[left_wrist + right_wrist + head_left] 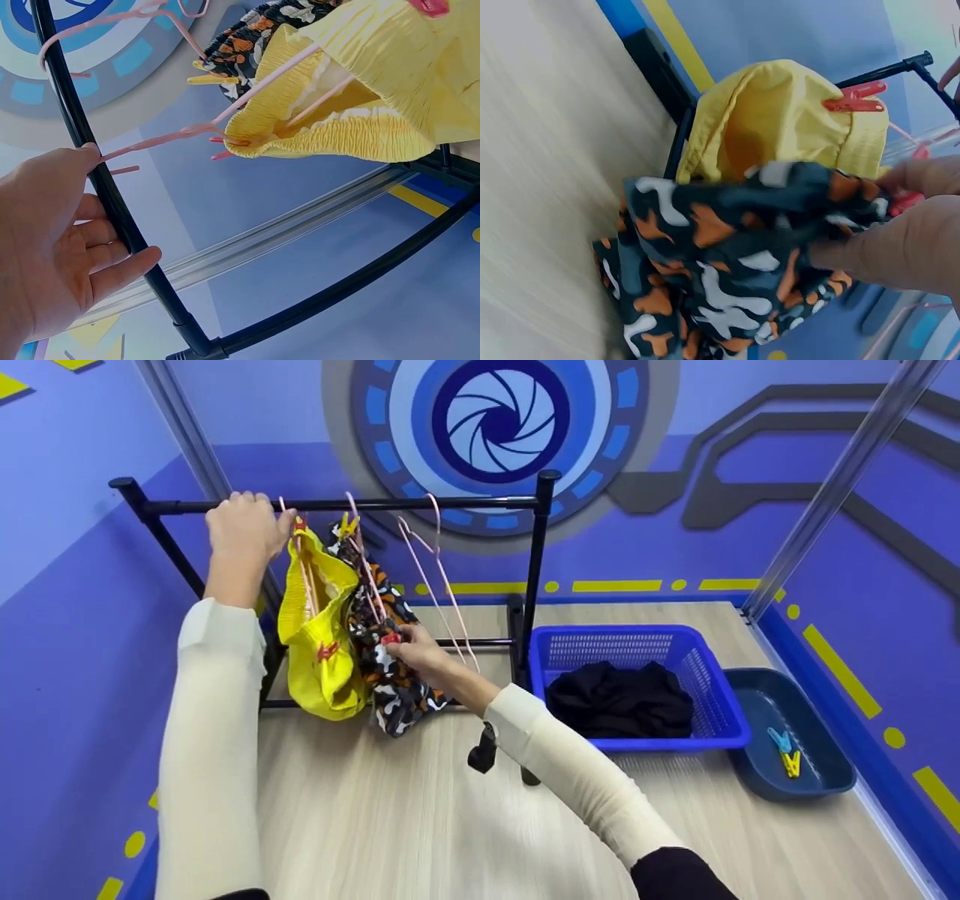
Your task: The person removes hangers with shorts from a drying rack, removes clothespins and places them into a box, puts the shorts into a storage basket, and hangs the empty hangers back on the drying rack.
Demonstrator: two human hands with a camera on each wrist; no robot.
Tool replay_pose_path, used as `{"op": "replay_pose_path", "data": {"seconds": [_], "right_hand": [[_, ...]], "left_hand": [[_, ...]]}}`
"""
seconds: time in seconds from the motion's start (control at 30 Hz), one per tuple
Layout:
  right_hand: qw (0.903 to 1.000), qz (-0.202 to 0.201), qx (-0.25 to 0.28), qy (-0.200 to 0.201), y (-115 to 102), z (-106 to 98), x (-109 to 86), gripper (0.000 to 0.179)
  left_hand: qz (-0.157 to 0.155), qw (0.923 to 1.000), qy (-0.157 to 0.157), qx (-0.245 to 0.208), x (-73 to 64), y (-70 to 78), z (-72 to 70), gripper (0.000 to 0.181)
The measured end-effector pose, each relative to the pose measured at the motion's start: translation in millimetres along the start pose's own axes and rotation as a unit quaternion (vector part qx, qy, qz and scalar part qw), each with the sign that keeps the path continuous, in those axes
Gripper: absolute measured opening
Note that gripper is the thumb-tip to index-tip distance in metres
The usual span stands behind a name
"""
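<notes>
My left hand [246, 526] grips the top rail [420, 502] of a black clothes rack, just left of a pink hanger hook; in the left wrist view the fingers and thumb [112, 274] wrap that rail [64, 105]. A yellow garment [319, 649] hangs from a pink hanger [161, 139], held by red clips [855, 96]. Beside it hangs an orange, black and white camouflage garment [394, 690]. My right hand [409, 649] pinches its edge at a red clip [390, 639]; the right wrist view shows my fingers [900, 247] bunching the cloth [727, 247].
An empty pink hanger [442, 577] hangs on the rail to the right. A blue basket [720, 697] holding a black garment [619, 701] stands on the wooden table [420, 817]. Right of it, a dark blue tray [825, 769] holds blue and yellow clips [786, 750].
</notes>
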State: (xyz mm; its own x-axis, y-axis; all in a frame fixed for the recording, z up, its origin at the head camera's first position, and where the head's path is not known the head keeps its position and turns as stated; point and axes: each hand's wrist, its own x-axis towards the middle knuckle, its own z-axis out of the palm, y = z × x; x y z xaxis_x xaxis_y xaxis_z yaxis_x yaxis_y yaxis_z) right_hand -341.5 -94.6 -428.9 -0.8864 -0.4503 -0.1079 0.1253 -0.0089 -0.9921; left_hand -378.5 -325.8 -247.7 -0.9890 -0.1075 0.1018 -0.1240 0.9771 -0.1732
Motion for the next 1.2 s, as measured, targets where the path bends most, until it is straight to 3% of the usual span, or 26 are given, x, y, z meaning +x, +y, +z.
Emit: {"op": "replay_pose_path", "data": {"seconds": [0.1,0.23,0.57,0.73,0.97,1.07,1.2], "right_hand": [[0.9983,-0.047,0.020,0.028,-1,3,-3.7,0.032],[0.9933,-0.097,-0.025,0.058,-11,5,-13.8,0.054],[0.9814,-0.155,-0.080,0.081,-37,1,-43.2,0.034],[0.9823,-0.154,-0.065,0.085,-50,-8,-59.2,0.036],[0.9850,-0.117,-0.057,0.113,-77,-30,-94.7,0.040],[0.9881,-0.101,-0.048,0.105,-92,-36,-109.2,0.036],[0.9861,-0.109,-0.073,0.102,-111,-47,-123.9,0.026]], "left_hand": [[0.001,1.0000,0.000,-0.003,-0.7,0.2,-0.2,0.080],[-0.002,0.9999,0.004,-0.010,-1.8,-0.6,-0.3,0.078],[0.000,0.9997,-0.026,0.001,-0.9,6.7,3.6,0.073],[-0.020,0.9993,-0.030,-0.013,5.1,23.7,6.5,0.084],[-0.009,0.9962,0.030,-0.081,9.3,45.5,17.0,0.086],[0.000,0.9957,0.039,-0.084,8.0,46.0,19.3,0.083],[0.022,0.9952,0.020,-0.093,2.7,40.5,18.0,0.087]]}}
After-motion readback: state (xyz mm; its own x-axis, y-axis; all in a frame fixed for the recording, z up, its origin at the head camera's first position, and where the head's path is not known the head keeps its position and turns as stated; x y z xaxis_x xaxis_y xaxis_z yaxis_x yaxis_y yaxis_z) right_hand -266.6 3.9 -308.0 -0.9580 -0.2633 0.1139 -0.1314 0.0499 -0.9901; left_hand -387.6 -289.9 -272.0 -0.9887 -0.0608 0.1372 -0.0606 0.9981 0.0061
